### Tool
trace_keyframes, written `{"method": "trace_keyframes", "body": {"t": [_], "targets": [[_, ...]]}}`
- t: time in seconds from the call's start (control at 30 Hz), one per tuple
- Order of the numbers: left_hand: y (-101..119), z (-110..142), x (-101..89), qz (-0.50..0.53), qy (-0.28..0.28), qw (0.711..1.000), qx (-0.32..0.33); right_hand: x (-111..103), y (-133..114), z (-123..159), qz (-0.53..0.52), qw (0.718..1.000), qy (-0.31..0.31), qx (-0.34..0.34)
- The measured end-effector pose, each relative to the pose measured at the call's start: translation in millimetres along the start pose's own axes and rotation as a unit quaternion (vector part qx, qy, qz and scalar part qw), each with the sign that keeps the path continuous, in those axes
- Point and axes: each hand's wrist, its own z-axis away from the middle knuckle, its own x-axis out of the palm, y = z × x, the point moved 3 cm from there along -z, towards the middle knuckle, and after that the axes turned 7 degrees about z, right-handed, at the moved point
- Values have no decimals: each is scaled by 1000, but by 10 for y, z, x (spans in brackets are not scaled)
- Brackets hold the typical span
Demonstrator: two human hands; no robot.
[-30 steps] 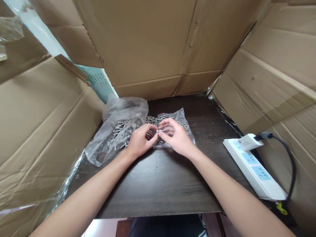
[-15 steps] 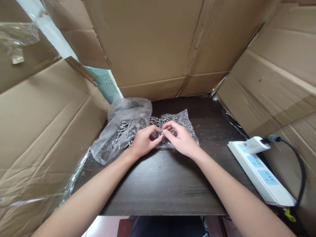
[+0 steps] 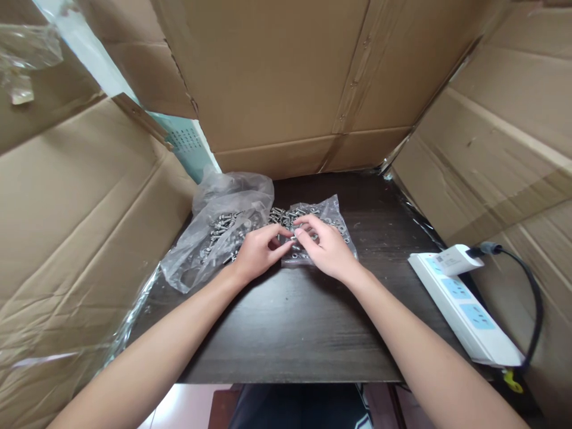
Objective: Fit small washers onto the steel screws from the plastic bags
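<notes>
My left hand (image 3: 259,249) and my right hand (image 3: 328,245) meet fingertip to fingertip over a clear plastic bag (image 3: 330,205). Between their pinched fingers is a small shiny metal fastener (image 3: 293,238); its exact kind is too small to make out, and the fingers partly cover it. Loose nuts and washers (image 3: 343,229) lie on the clear bag beside my right hand. Bolts (image 3: 279,214) are heaped just beyond the fingertips. Left of my left hand, a larger crumpled plastic bag (image 3: 187,262) holds many more bolts (image 3: 222,226).
A white power strip (image 3: 465,316) with a plugged-in white adapter (image 3: 460,260) and black cable (image 3: 534,286) lies on the right. Cardboard walls (image 3: 277,77) enclose the dark wooden table (image 3: 295,333) at the back and both sides.
The whole view has shifted slightly. Both hands stay together in nearly the same place, with the fingertips slightly moved and the small fastener still between them.
</notes>
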Motion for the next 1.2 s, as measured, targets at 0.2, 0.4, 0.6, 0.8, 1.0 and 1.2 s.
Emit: {"method": "trace_keyframes", "body": {"t": [0.2, 0.4, 0.6, 0.8, 1.0, 1.2], "targets": [[-16, 3, 8, 13, 6, 1000, 2, 24, -8, 10, -36, 999, -17, -20], [1, -6, 11, 11, -12, 1000, -11, 38, -26, 29, 46, 996, -16, -70], [55, -17, 4, 13, -13, 1000, -9, 47, -11, 27, 62, 996, -32, -60], [44, -8, 4, 23, -8, 1000, 7, 19, -60, 29, 43, 996, -15, -75], [31, -2, 2, 13, -8, 1000, 2, 34, -32, 19, 37, 998, -25, -43], [64, -1, 19, 16, -4, 1000, 16, 45, -23, 19, 61, 996, -34, -50]]}}
